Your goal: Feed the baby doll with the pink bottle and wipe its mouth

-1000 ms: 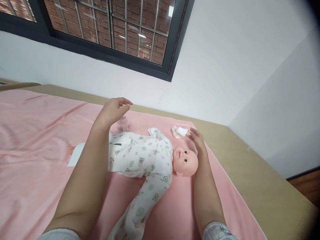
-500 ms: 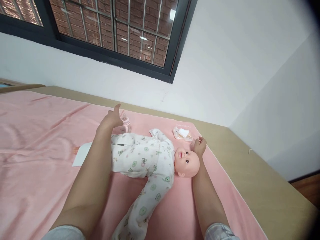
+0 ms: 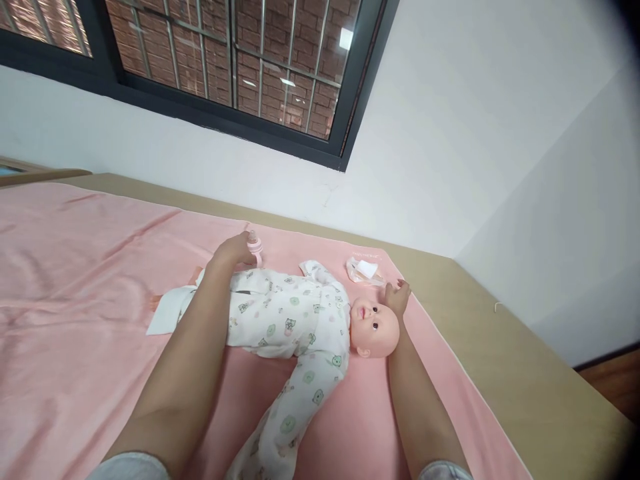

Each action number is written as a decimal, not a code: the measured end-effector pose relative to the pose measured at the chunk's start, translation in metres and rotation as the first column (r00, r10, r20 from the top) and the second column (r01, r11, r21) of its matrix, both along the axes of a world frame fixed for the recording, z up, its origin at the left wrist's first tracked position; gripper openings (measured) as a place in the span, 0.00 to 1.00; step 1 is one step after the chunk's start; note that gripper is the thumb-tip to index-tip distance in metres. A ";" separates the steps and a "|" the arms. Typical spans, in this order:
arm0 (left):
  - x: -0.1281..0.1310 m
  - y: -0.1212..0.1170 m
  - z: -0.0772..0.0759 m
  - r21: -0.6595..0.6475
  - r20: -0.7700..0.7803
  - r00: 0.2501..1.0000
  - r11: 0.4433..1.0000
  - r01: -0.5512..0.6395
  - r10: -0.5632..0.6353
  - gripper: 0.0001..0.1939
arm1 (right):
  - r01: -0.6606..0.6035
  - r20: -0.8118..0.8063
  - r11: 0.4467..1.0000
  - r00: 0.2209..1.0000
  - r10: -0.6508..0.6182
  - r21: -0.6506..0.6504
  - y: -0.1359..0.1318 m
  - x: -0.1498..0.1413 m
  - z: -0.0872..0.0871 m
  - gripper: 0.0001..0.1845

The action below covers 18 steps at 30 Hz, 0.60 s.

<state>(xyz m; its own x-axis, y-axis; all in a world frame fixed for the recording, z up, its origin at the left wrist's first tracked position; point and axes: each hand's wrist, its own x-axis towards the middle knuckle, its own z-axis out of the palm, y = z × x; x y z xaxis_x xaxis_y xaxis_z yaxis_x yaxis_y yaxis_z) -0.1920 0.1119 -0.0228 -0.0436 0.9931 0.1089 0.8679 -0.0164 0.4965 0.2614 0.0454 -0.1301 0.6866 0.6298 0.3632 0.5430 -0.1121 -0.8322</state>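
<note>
doll (image 3: 300,327) on pink blanket (image 3: 75,280), both hands at it.
doll lies on its back in a white printed sleepsuit, head (image 3: 375,327) toward the right, one leg trailing to the near edge. left hand (image 3: 233,252) rests at the doll's far side, fingers curled round a small pink bottle (image 3: 255,248) standing just beside the suit. right hand (image 3: 397,297) touches the top of the head, fingers loosely bent, holding nothing. white cloth (image 3: 167,310) lies partly under the left forearm. crumpled clear packet (image 3: 364,270) sits near the right hand, apart from it. blanket covers a tan bed (image 3: 525,373) below a barred window (image 3: 225,60).
</note>
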 end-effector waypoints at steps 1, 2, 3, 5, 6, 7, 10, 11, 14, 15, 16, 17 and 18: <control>0.001 -0.001 0.001 -0.017 -0.007 1.000 1.000 -0.006 0.006 0.28 | -0.009 -0.014 1.000 1.000 0.009 -0.023 0.000 -0.001 0.000 0.29; 0.003 -0.002 0.001 -0.028 -0.011 1.000 1.000 -0.010 0.010 0.29 | -0.018 -0.029 0.999 0.999 0.017 -0.045 -0.001 -0.001 0.001 0.31; 0.004 -0.004 0.002 -0.033 -0.012 1.000 0.999 -0.013 0.013 0.29 | -0.029 -0.041 0.997 0.999 0.026 -0.065 -0.001 -0.002 0.001 0.32; 0.005 -0.007 0.003 -0.023 -0.005 1.000 1.000 -0.010 0.010 0.28 | -0.051 -0.049 0.994 0.998 0.046 -0.101 -0.002 -0.002 0.003 0.35; 0.006 -0.008 0.004 -0.012 0.000 1.000 1.000 -0.006 0.006 0.27 | -0.061 -0.047 0.992 0.997 0.056 -0.115 -0.003 -0.002 0.003 0.37; 0.006 -0.009 0.005 0.003 0.008 1.000 1.000 -0.004 0.004 0.26 | -0.071 -0.045 0.990 0.997 0.066 -0.125 -0.003 -0.002 0.003 0.39; 0.006 -0.010 0.010 0.069 0.037 0.999 0.997 -0.014 0.012 0.26 | -0.086 -0.051 0.986 0.996 0.079 -0.141 -0.003 0.001 0.003 0.43; 0.007 -0.011 0.012 0.095 0.056 0.998 0.995 -0.020 0.015 0.27 | -0.090 -0.064 0.987 0.995 0.082 -0.135 -0.003 0.002 0.003 0.44; 0.014 -0.015 0.021 0.180 0.242 0.970 0.983 -0.023 -0.022 0.33 | -0.098 -0.122 0.995 0.988 0.096 -0.010 -0.003 0.002 0.006 0.44; 0.019 -0.018 0.026 0.204 0.332 0.942 0.979 -0.013 -0.057 0.35 | -0.095 -0.137 0.995 0.986 0.100 0.044 -0.003 0.002 0.010 0.44; 0.024 -0.022 0.030 0.225 0.419 0.903 0.974 0.001 -0.098 0.37 | -0.085 -0.143 0.993 0.985 0.096 0.083 -0.003 0.001 0.015 0.45; 0.031 -0.026 0.035 0.243 0.491 0.858 0.970 0.028 -0.148 0.39 | -0.072 -0.138 0.992 0.987 0.085 0.099 -0.003 0.000 0.021 0.46; 0.038 -0.031 0.040 0.256 0.541 0.817 0.964 0.065 -0.199 0.40 | -0.057 -0.130 0.994 0.989 0.069 0.096 -0.004 -0.001 0.029 0.46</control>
